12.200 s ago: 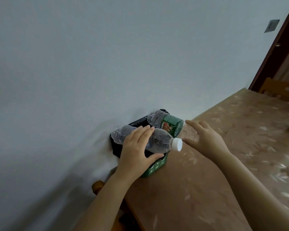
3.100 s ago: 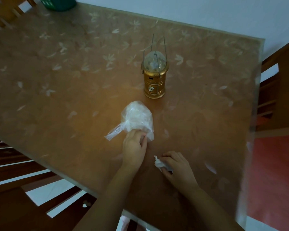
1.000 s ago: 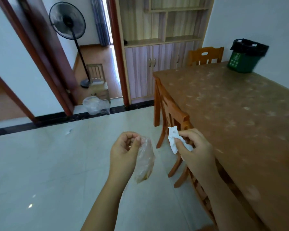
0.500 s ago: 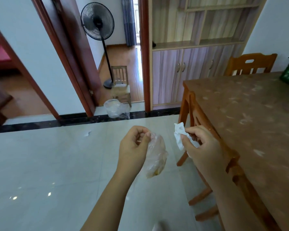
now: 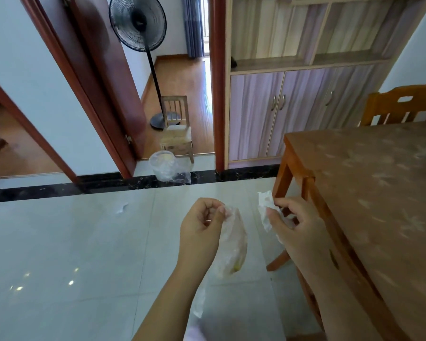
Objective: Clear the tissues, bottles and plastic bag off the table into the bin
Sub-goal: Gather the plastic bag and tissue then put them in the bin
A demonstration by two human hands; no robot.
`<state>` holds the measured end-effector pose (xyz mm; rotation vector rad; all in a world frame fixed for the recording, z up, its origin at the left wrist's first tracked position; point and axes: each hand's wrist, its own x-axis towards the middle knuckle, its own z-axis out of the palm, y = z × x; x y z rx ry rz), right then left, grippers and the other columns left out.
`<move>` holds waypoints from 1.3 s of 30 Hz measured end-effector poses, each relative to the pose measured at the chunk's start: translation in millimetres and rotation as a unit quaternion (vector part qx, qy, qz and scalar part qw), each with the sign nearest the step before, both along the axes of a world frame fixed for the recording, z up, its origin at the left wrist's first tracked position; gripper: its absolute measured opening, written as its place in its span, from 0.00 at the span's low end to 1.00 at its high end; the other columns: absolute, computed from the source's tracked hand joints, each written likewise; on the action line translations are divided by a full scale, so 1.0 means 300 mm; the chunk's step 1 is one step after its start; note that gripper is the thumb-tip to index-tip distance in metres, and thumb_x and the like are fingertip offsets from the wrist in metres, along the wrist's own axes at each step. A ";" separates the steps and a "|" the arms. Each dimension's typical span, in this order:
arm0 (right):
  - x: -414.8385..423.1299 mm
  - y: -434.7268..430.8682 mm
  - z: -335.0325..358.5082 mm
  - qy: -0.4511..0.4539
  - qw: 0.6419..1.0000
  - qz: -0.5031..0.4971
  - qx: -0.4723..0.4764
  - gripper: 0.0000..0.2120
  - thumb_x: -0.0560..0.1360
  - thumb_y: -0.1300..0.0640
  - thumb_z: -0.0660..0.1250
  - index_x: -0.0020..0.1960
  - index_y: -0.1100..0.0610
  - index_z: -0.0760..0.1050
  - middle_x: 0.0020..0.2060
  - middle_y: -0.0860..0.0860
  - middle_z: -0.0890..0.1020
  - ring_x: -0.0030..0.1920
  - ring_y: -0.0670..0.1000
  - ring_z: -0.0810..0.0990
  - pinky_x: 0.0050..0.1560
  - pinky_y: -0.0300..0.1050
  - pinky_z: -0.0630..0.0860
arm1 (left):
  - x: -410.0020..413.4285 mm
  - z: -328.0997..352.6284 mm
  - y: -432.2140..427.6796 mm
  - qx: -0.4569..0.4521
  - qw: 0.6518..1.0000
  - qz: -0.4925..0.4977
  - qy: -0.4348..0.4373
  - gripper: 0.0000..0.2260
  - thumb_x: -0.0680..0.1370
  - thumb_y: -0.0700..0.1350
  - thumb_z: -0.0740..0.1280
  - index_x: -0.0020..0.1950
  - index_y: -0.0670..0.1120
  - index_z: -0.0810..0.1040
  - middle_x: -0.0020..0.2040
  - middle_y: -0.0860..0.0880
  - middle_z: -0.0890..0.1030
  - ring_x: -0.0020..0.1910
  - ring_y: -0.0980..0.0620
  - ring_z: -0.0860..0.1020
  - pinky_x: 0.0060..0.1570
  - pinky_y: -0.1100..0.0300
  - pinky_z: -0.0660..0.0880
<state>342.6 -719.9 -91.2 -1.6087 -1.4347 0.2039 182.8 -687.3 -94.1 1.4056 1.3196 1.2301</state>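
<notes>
Centre frame: our left hand [image 5: 202,226] pinches plastic bag [image 5: 231,244] hanging below-right; right hand [image 5: 298,232] grips tissue [image 5: 265,207], possibly crumpled.

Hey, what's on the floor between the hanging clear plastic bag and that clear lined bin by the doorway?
Head view: bare pale tile floor between clear plastic bag and clear-lined bin; a small white scrap lies off left.

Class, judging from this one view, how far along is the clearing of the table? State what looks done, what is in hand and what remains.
Done: the visible part of the table is bare. In hand: the left hand pinches the plastic bag; the right hand holds a tissue. Left: both must go into a bin; a clear-lined bin stands by the doorway.
</notes>
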 end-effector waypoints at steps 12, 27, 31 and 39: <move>-0.048 0.731 0.046 0.034 0.999 -0.013 -0.034 0.05 0.71 0.64 0.69 0.47 0.60 0.78 0.38 0.45 0.76 0.41 0.36 0.73 0.41 0.23 0.67 | -0.008 0.031 0.764 -0.008 0.998 -0.065 0.004 0.10 0.75 0.36 0.65 0.38 0.50 0.76 0.35 0.54 0.80 0.35 0.60 0.76 0.37 0.74 0.71; 0.058 1.442 0.026 0.070 0.996 -0.052 -0.038 0.08 0.71 0.65 0.68 0.44 0.52 0.76 0.41 0.44 0.77 0.42 0.37 0.73 0.40 0.27 0.68 | 0.118 0.008 1.548 -0.001 0.995 -0.101 -0.026 0.12 0.75 0.36 0.65 0.36 0.51 0.75 0.36 0.53 0.80 0.35 0.60 0.77 0.37 0.73 0.71; 0.200 1.666 -0.003 0.066 0.994 -0.091 -0.015 0.07 0.70 0.65 0.69 0.43 0.53 0.76 0.41 0.51 0.79 0.41 0.41 0.74 0.38 0.27 0.68 | 0.270 -0.007 1.780 0.014 0.990 -0.141 -0.007 0.11 0.75 0.36 0.65 0.37 0.50 0.75 0.36 0.53 0.80 0.36 0.60 0.76 0.38 0.71 0.71; 0.536 2.089 0.055 0.062 0.985 -0.159 0.006 0.04 0.70 0.65 0.69 0.45 0.58 0.78 0.38 0.47 0.76 0.41 0.38 0.73 0.38 0.25 0.67 | 0.617 0.076 2.227 0.055 0.968 -0.243 0.003 0.13 0.76 0.37 0.64 0.37 0.53 0.75 0.36 0.60 0.79 0.40 0.57 0.77 0.43 0.64 0.74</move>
